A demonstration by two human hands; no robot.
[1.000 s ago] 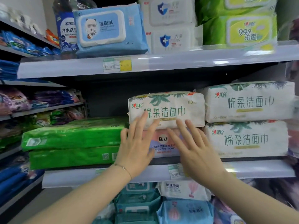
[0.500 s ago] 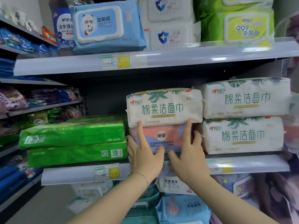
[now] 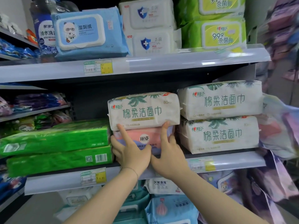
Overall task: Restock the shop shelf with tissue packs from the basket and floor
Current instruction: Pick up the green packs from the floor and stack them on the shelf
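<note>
Shop shelf (image 3: 226, 160), middle tier | left hand (image 3: 131, 154) and right hand (image 3: 171, 156) dropped from white tissue pack (image 3: 144, 110) to pink tissue pack (image 3: 145, 136) under it | fingers (image 3: 123, 133) curl round pink tissue pack's ends, index fingers straight on white tissue pack's lower edge | both packs shelved, likely squaring the stack

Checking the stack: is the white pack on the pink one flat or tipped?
Flat: the white pack lies level across the pink pack, its print upright.
</note>
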